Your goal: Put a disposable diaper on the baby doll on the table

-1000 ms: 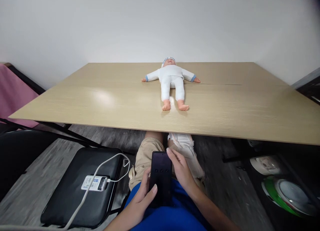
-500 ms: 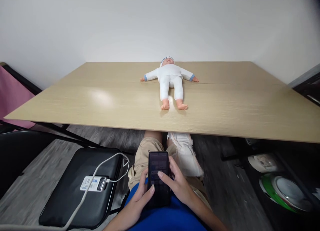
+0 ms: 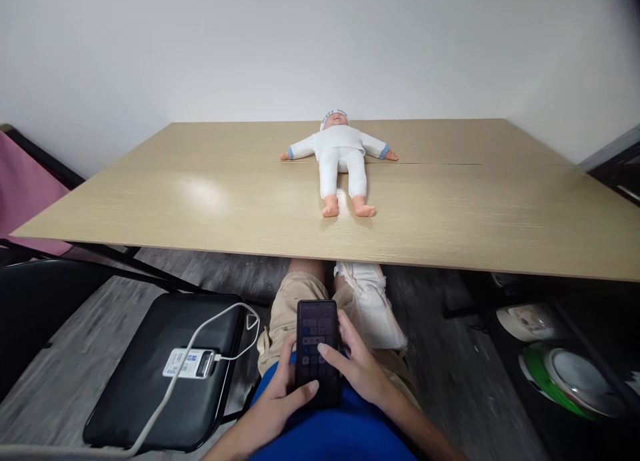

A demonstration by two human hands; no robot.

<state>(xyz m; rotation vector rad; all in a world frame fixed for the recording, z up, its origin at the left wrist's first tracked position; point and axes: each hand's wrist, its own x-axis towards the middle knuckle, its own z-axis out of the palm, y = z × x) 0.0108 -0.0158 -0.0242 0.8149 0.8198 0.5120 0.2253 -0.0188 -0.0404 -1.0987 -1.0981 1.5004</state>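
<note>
Low over my lap, a black smartphone (image 3: 318, 374) sits upright between both hands, its dim screen showing rows of icons or tiles. My left hand (image 3: 281, 396) grips its left side, with the thumb over the lower screen. My right hand (image 3: 364, 374) holds the right edge, and that thumb rests on the middle of the screen. A white diaper (image 3: 370, 304) lies on my right thigh, just beyond the right hand. On the table (image 3: 150, 201), a baby doll (image 3: 343, 141) in white clothes and a printed cap lies on its back, arms spread and feet towards me.
To my left, a black padded seat (image 3: 135, 388) carries a white power bank (image 3: 188, 364) with a white cable (image 3: 167, 398) plugged in. Pink cloth (image 3: 27, 188) hangs over a chair at far left. Round green-and-white packages (image 3: 555, 381) sit low at right, below the tabletop.
My right thumb has come from the phone's top right corner down onto the screen. The dark screen with three round marks now shows rows of tiles. The doll stays put.
</note>
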